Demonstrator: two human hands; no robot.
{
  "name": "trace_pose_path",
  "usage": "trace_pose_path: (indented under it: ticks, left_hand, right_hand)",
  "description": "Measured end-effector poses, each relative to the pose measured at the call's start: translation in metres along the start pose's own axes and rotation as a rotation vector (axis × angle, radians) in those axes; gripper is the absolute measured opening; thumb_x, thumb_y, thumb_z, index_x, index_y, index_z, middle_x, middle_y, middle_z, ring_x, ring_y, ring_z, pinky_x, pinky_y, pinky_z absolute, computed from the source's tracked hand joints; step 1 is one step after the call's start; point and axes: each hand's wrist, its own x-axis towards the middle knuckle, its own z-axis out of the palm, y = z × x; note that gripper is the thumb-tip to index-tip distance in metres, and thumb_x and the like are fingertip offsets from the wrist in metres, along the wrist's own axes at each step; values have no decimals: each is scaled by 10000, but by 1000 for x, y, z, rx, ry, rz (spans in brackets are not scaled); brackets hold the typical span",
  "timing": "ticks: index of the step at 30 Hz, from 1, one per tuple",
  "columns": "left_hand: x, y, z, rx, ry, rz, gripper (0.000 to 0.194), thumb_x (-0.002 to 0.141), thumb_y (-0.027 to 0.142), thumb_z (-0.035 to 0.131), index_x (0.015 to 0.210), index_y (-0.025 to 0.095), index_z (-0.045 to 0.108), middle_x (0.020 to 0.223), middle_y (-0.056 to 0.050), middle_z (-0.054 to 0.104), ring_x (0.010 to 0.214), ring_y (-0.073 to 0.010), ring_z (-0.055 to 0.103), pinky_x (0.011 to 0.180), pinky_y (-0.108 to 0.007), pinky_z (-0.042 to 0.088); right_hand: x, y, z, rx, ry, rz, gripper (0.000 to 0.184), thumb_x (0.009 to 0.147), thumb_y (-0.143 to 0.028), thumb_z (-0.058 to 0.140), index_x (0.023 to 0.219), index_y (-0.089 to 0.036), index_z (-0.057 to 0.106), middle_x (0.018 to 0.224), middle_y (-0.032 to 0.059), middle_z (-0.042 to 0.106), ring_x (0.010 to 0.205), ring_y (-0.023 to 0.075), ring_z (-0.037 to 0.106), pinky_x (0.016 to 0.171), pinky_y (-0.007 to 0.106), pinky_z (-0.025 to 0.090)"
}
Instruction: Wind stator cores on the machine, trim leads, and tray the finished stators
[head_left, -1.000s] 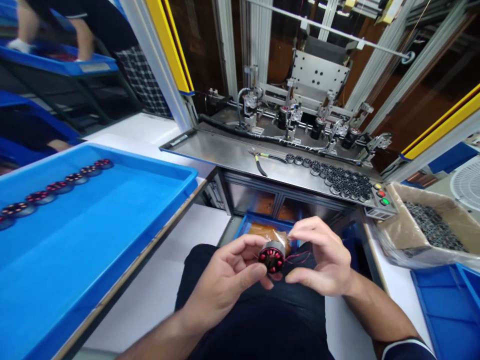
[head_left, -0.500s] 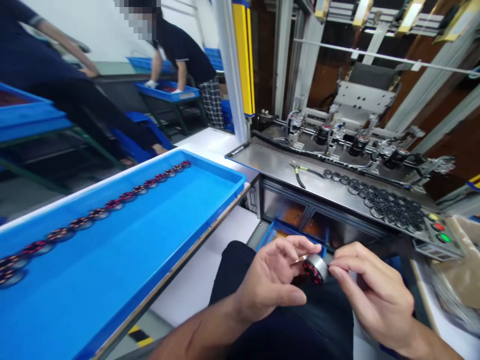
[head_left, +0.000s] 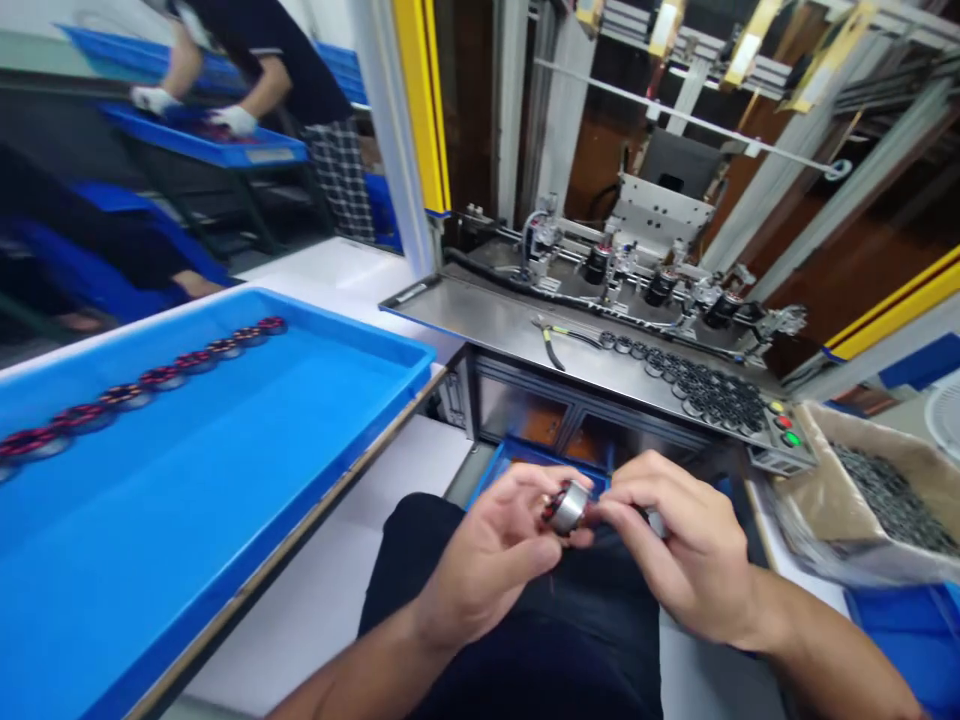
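My left hand (head_left: 499, 545) is closed around a small motor (head_left: 571, 507) with a silver metal rim and red windings on its left side. It holds the motor above my lap, fingers behind it and thumb below. My right hand (head_left: 675, 545) has its thumb and fingertips pinched together at the motor's right end, close to or touching it. What lies in that pinch is hidden. A blue tray (head_left: 322, 440) stands to the left of my hands. Along its far side runs a row of parts with red and copper windings (head_left: 161, 378).
On the metal bench ahead lie pliers (head_left: 555, 340) and many black ring-shaped parts (head_left: 705, 390). Behind them stands a machine fixture (head_left: 660, 285). A button box (head_left: 780, 440) and a lined carton of dark small parts (head_left: 892, 495) are at right. A gloved co-worker (head_left: 277, 80) bends over another blue tray.
The view has turned to the right, bringing the carton into sight. My left fingers have closed further round the motor, and its silver rim now faces me more. The right hand stays at its end.
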Motion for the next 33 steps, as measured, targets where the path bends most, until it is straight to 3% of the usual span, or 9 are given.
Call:
trace_pose_path:
  ticks: [4,7,10,14,17,20,23,27,33]
  left_hand:
    - [9,9,-1,-89,23,44,334,756,362,816,1045,255,690,1109,-11,709,1178,-208,636,989,-297,513]
    - [14,8,-4,-109,-130,-325,484,862,590,621,990,133,719,915,-99,755,894,-219,730,825,-300,570]
    - [13,5,-5,-123,-329,-574,531,931,566,509,856,83,717,671,-113,725,595,-212,717,543,-262,553]
    - [4,6,0,-1,-136,-336,237,891,327,672,1067,171,706,847,-62,756,707,-183,749,582,-217,577]
    - [1,10,4,54,4,-72,344,787,234,787,1118,254,696,1144,-30,718,1044,-208,708,859,-279,587]
    - [4,10,3,2,53,71,393,736,303,832,1102,276,693,1147,-2,715,1226,-232,616,1012,-311,516]
    - [11,6,-2,-45,0,-137,396,820,446,742,1138,215,699,1082,-53,753,1105,-212,686,953,-282,536]
    - [13,-1,-6,-103,-315,-591,621,939,621,442,939,71,729,742,-144,759,684,-251,754,607,-308,593]
    - [6,2,4,22,-140,-327,332,909,405,638,1144,173,677,855,-74,746,692,-186,749,571,-218,581]
  right_hand:
    - [2,2,4,159,12,38,108,907,-60,607,828,-103,667,729,78,670,681,129,621,638,237,544]
    - [3,4,2,239,-40,-53,96,930,-97,593,863,-111,661,735,86,680,691,143,634,636,257,561]
    - [3,4,-1,232,-64,-85,97,944,-117,586,881,-121,659,742,84,684,687,143,635,619,254,565]
    - [-1,3,-3,136,-16,-36,80,924,-89,607,877,-114,667,730,81,682,679,138,635,617,248,559]
    - [-4,3,-1,95,58,48,99,910,-64,609,850,-110,674,737,86,683,671,134,632,609,244,544]
    - [-4,5,1,162,70,72,130,916,-85,607,807,-126,665,717,72,672,654,133,620,595,246,534]
    - [-3,7,3,238,52,-13,104,919,-98,606,834,-124,659,711,68,668,661,138,618,606,253,544]
    - [-3,6,0,246,23,-61,103,937,-112,586,864,-121,659,705,65,667,643,132,621,582,237,547]
    - [-6,8,-1,195,78,13,88,898,-79,618,855,-130,676,722,67,676,653,145,634,586,256,542]
